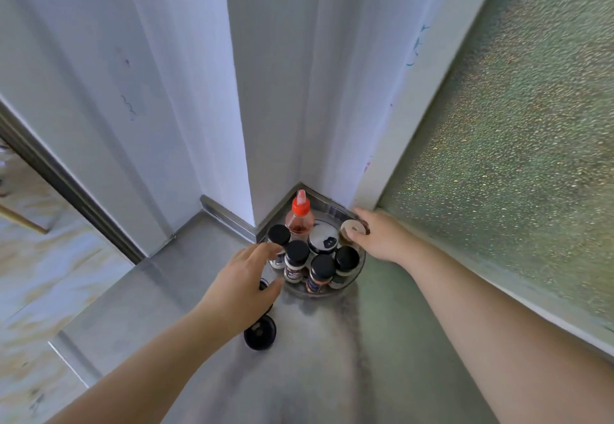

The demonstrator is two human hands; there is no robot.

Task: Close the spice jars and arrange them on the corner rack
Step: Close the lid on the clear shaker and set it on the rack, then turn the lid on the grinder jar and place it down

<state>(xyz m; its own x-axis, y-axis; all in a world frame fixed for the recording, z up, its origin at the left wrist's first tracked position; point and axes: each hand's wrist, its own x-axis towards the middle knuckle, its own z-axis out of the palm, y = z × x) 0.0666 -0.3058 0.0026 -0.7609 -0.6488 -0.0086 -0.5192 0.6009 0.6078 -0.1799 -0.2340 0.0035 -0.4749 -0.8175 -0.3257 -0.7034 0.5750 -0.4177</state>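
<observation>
1. head view, looking down into a wall corner over a grey metal surface [332,357].
2. corner rack [360,262]: clear rounded tray pushed into the corner, loaded with jars.
3. on rack, rear: red-capped squeeze bottle [300,217], upright, nearest the corner.
4. just right of it: wide white-lidded jar [323,237], lid on.
5. far right: tan-lidded jar [349,229], lid on.
6. front row: four black-capped spice jars, all capped and upright: first [278,237], second [295,259], third [320,272], fourth [346,264]; packed touching or nearly so.
7. right hand [382,239]: grip grasping the tan-lidded jar, thumb across the front of the lid, fingers behind it toward the wall.
8. left hand [244,279]: grip released, fingers relaxed and spread, reaching at the left edge of the rack; fingertips by the first black-capped jar, contact not resolvable.
9. off rack: black lid [260,332] lying on the surface below the left hand, well short of the rack.
10. small dark item partly hidden under the left thumb [264,285]; identity not resolvable.
11. right side: frosted textured window pane [515,141]. left edge: dark door frame [66,177].
</observation>
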